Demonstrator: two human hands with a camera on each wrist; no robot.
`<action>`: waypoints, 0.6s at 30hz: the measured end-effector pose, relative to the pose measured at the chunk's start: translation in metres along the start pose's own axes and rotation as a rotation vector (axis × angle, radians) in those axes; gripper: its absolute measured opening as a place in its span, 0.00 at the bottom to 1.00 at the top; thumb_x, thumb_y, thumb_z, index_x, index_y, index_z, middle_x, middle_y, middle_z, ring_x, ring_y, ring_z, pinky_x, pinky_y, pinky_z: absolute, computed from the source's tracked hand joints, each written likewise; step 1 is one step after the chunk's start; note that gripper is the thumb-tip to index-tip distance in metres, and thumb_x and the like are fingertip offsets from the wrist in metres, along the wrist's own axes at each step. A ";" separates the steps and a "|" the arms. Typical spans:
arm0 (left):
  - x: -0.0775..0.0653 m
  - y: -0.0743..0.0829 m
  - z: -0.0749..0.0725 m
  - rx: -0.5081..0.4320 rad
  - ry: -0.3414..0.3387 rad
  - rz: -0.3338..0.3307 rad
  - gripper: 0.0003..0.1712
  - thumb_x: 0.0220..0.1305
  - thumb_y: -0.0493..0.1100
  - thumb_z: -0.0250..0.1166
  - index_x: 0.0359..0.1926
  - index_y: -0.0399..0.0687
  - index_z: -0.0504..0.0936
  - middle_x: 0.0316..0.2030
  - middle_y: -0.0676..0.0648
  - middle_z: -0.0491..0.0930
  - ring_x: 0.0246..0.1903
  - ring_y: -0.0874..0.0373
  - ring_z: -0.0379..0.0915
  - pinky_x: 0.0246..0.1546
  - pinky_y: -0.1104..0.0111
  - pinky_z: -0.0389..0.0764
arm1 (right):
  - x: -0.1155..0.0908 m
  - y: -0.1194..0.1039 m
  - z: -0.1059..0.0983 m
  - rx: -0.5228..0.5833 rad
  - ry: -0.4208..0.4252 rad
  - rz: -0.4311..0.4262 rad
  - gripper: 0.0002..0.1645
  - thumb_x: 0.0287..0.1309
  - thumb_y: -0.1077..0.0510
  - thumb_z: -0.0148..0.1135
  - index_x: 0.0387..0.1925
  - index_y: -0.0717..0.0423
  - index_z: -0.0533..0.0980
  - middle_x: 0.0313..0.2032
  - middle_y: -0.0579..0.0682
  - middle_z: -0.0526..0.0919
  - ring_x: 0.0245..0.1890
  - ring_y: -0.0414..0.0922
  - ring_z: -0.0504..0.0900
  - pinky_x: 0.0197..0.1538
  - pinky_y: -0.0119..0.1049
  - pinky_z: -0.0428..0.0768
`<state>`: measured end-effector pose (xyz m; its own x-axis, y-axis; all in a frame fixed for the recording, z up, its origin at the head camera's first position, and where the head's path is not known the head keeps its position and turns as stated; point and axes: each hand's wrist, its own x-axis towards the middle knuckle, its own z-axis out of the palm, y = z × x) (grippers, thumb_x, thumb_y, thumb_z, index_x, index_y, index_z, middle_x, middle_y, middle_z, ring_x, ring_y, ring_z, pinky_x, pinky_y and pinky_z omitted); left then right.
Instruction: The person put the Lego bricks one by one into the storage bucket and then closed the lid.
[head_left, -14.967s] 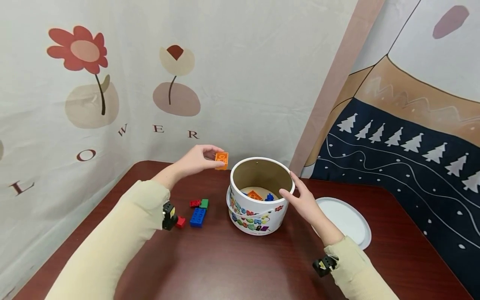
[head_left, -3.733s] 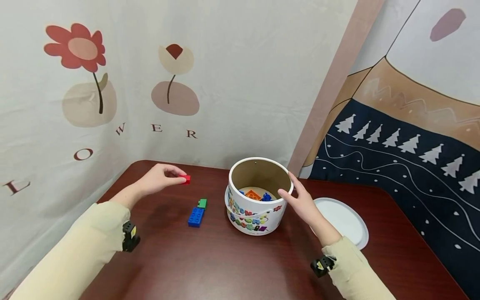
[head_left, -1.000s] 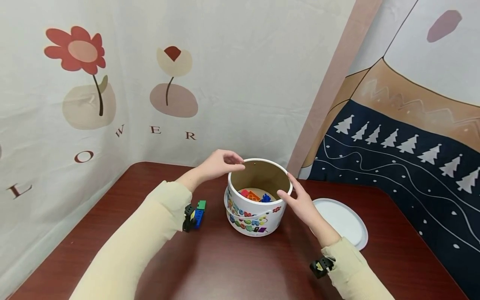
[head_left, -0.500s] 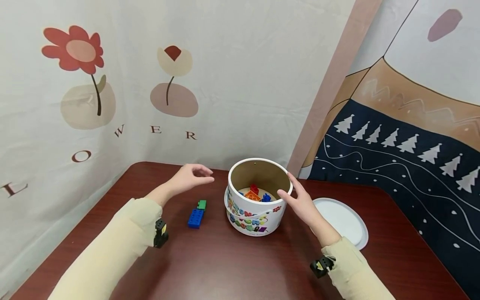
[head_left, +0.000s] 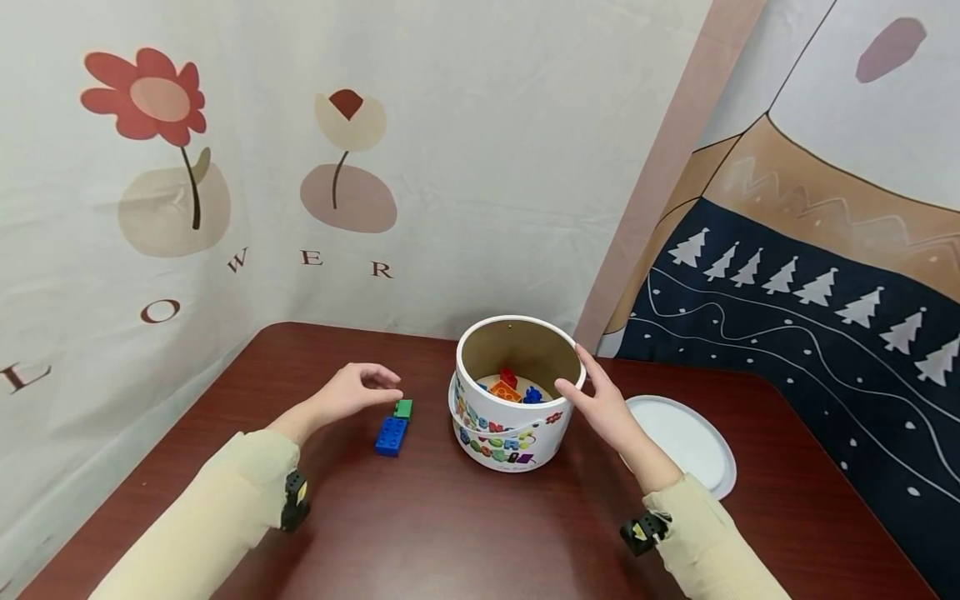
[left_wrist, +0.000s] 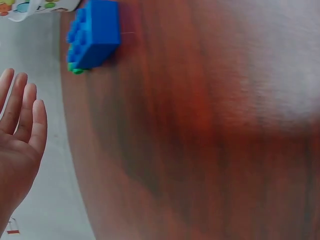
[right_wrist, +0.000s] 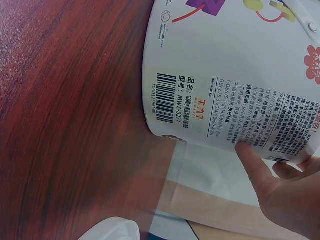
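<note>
My left hand (head_left: 348, 393), holding nothing, hovers just behind and left of a small green toy brick (head_left: 403, 409), its thumb tip close by it. Against the green brick lies a larger blue brick (head_left: 391, 437), studs up, on the table. In the left wrist view the blue brick (left_wrist: 102, 32) mostly hides the green one. A white round bucket (head_left: 506, 442) with colourful print stands upright to the right. My right hand (head_left: 603, 408) rests on its right side at the rim, thumb and fingers spread and fairly straight. Inside lie an orange brick (head_left: 506, 392), a red brick (head_left: 508, 377) and blue pieces (head_left: 532, 395).
A white round lid (head_left: 690, 442) lies on the table right of the bucket, partly behind my right forearm. The dark red-brown table (head_left: 450, 533) ends at a printed curtain (head_left: 480, 167) at the back. The bucket's white handle hangs down in front.
My left hand carried a red brick to the bucket and let it go; the brick now lies inside. The hand then moved back left and down to the green brick. My right hand stayed put.
</note>
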<state>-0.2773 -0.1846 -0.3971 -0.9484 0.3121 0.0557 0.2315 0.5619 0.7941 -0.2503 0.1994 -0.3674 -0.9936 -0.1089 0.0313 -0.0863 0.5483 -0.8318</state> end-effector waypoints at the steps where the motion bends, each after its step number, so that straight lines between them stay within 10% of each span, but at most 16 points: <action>1: -0.001 -0.003 0.001 -0.001 -0.004 -0.004 0.25 0.59 0.51 0.65 0.49 0.37 0.78 0.43 0.43 0.81 0.42 0.54 0.73 0.43 0.67 0.76 | 0.000 0.000 0.000 0.001 0.000 0.001 0.46 0.61 0.42 0.55 0.73 0.44 0.44 0.72 0.56 0.52 0.67 0.59 0.60 0.62 0.57 0.67; 18: -0.017 -0.033 0.020 -0.015 -0.046 -0.024 0.23 0.55 0.49 0.69 0.47 0.38 0.80 0.41 0.43 0.81 0.39 0.56 0.74 0.41 0.71 0.76 | -0.001 -0.002 -0.001 -0.003 -0.001 -0.002 0.46 0.61 0.41 0.54 0.73 0.45 0.44 0.72 0.57 0.51 0.67 0.59 0.60 0.61 0.56 0.67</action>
<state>-0.2648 -0.1932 -0.4362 -0.9425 0.3340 0.0092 0.2056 0.5581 0.8039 -0.2489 0.1990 -0.3655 -0.9933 -0.1105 0.0326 -0.0885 0.5508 -0.8299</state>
